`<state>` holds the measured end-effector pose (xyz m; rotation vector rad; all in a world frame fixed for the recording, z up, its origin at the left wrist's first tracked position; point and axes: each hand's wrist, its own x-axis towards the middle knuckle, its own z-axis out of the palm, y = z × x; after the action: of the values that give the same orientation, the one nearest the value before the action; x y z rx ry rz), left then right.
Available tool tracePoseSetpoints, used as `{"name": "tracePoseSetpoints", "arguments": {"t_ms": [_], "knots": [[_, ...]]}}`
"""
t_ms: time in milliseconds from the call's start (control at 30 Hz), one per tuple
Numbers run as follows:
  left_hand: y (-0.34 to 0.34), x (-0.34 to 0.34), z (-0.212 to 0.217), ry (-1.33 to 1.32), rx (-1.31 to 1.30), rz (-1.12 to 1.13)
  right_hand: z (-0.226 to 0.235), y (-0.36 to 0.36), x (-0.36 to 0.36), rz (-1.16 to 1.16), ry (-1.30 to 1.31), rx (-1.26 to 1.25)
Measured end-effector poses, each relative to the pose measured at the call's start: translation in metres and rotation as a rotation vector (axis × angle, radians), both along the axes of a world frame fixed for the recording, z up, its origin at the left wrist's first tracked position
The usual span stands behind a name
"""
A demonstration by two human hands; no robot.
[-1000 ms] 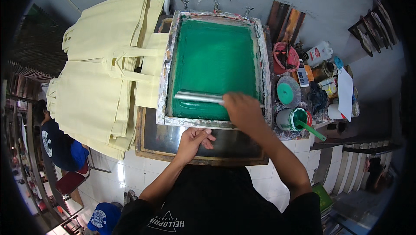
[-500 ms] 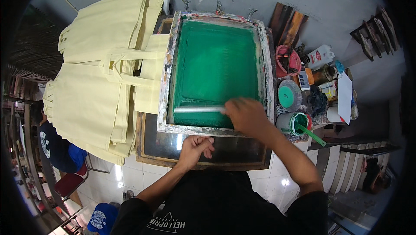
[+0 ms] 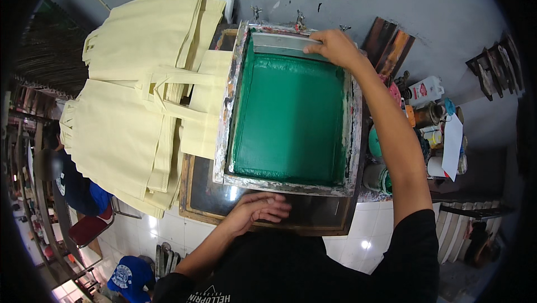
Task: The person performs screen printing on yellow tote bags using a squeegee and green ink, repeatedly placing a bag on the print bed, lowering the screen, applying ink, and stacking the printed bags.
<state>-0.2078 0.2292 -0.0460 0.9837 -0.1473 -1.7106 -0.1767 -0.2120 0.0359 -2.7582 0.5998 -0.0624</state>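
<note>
A framed printing screen (image 3: 229,107) coated in green ink lies on a dark glass-topped table (image 3: 207,199). At the screen's far end my right hand (image 3: 333,46) grips a long metal squeegee (image 3: 279,43) lying across the frame. My left hand (image 3: 258,209) rests with fingers spread on the glass just below the frame's near edge. A pale yellow tote bag (image 3: 204,107) pokes out from under the frame's left side.
A stack of pale yellow tote bags (image 3: 134,102) covers the area to the left. Ink tubs, jars and a white bottle (image 3: 425,116) crowd the right side beside the frame. Another person in blue (image 3: 75,185) sits at lower left. White tiled floor lies below.
My right hand has carried the squeegee from the near end of the screen to the far end. My left hand has stayed on the glass by the near edge.
</note>
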Motion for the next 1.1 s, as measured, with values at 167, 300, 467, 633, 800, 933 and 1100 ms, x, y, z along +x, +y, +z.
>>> {"name": "tracePoseSetpoints", "arguments": {"t_ms": [167, 300, 467, 633, 800, 933, 1100], "knots": [[-0.057, 0.046, 0.039, -0.501, -0.256, -0.156, -0.03, 0.004, 0.004, -0.117, -0.103, -0.323], [-0.166, 0.122, 0.067, -1.629, -0.413, 0.243, -0.053, 0.023, -0.007, -0.097, -0.32, -0.417], [-0.244, 0.198, 0.052, -2.021, -0.439, 0.1, -0.058, 0.042, -0.016, -0.124, -0.337, -0.4], [-0.23, 0.192, 0.043, -1.916, -0.341, -0.006, -0.059, 0.063, -0.036, -0.09, -0.364, -0.426], [-0.197, 0.167, 0.052, -1.84, -0.255, -0.098, -0.046, 0.101, -0.061, -0.117, -0.22, -0.319], [-0.163, 0.145, 0.051, -1.863, -0.309, -0.096, -0.047, 0.134, -0.086, -0.101, -0.252, -0.303], [-0.108, 0.107, 0.055, -1.838, -0.322, -0.14, -0.055, 0.187, -0.123, -0.07, -0.336, -0.335]]}}
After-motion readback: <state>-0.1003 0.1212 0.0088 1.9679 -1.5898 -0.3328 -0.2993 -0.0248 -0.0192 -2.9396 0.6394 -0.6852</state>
